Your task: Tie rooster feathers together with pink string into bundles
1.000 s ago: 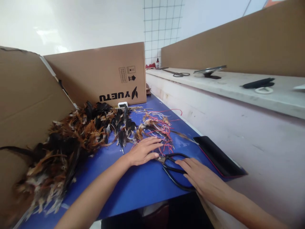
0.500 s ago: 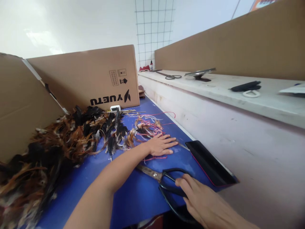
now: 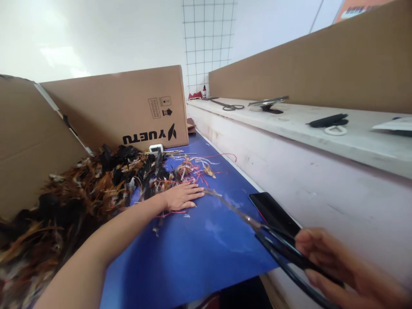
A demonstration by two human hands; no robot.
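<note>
My left hand [image 3: 184, 198] lies flat on the blue tabletop [image 3: 206, 253] with its fingers stretched out. Under and beyond it are feather bits and tangled pink, red and white strings [image 3: 197, 171]. Out to the right, my right hand [image 3: 331, 262] grips the dark handles of a pair of large scissors [image 3: 252, 221]. Their worn blades point left toward my left fingertips, a little blurred. A big pile of brown and black feathers [image 3: 93, 189] spreads along the left side, beyond my left forearm.
A black flat object [image 3: 268, 208] lies along the table's right edge, partly behind the scissors. Cardboard walls [image 3: 106, 107] stand behind the feathers. A small white device [image 3: 156, 148] sits at the back. The white ledge [image 3: 289, 120] holds other scissors [image 3: 232, 107] and a black item [image 3: 328, 120].
My left hand has slid left across the table, and some strings have shifted left with it. My right hand has moved right with the scissors, which have come off the table's middle.
</note>
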